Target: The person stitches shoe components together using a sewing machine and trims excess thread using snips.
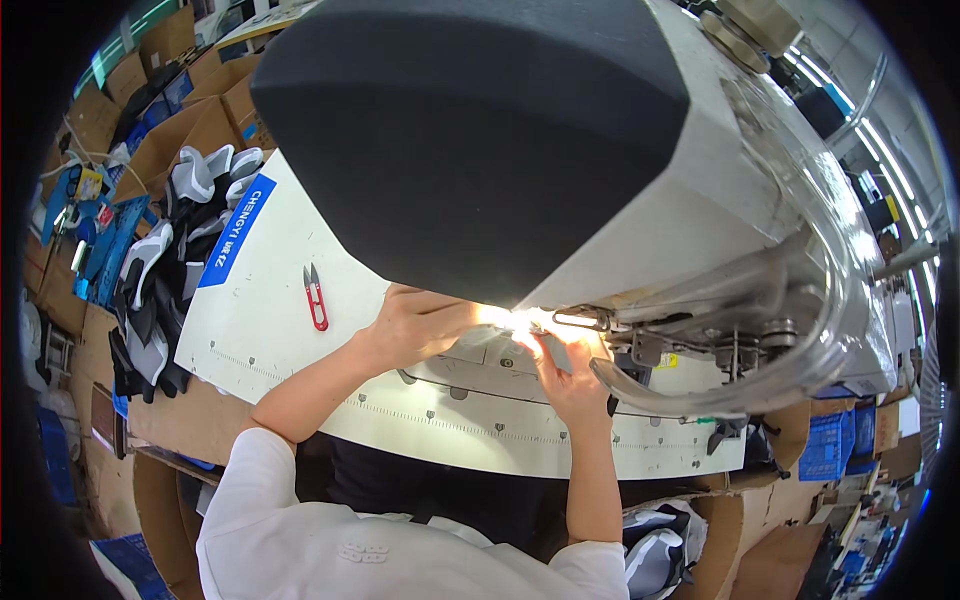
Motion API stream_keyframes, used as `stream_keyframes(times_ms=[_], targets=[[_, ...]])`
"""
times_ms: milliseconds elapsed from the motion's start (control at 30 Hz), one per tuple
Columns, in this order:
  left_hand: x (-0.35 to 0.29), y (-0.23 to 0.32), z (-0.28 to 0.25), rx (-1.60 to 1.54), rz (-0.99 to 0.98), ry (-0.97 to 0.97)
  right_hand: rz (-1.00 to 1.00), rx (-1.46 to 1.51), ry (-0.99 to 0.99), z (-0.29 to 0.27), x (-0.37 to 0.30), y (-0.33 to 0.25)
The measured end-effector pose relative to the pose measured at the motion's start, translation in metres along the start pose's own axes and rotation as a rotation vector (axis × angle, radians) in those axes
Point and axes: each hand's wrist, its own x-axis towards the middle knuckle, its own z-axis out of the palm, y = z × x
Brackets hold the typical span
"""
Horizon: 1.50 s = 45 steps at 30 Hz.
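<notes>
- Left hand (415,325): flat on the sewing machine (600,180) bed, fingers reaching into lamp glare; grip cannot be told.
- Right hand (572,375): fingers extended toward the needle area; grip undeterminable.
- Red snips (316,297): on the white table (270,330), left of both hands.

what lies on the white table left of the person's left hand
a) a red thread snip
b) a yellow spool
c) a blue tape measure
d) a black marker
a: a small red thread snip lies alone on the white table, apart from the left hand.
</notes>
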Motion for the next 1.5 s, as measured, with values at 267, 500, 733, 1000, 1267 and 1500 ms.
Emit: stream_keyframes(times_ms=[267, 500, 733, 1000, 1267, 1500], targets=[[-0.030, -0.029, 0.001, 0.131, -0.409, -0.280, 0.109, -0.071, 0.071, -0.002, 0.012, -0.040], [-0.005, 0.003, -0.035, 0.067, -0.627, 0.203, 0.190, 0.173, 0.184, 0.024, 0.007, -0.102], [-0.023, 0.070, -0.089, -0.390, -0.648, 0.058, 0.397, 0.538, -0.203, 0.041, 0.006, -0.127], [-0.080, 0.050, -0.096, -0.202, -0.914, 0.401, 0.495, 0.391, 0.124, 0.011, -0.035, -0.111], [-0.079, 0.078, -0.085, -0.314, -0.784, 0.747, 1.094, 1.181, -0.306, 0.067, -0.045, -0.113], [-0.080, 0.080, -0.090, -0.309, -0.921, 0.737, 0.935, 1.398, 0.190, 0.055, -0.015, -0.109]])
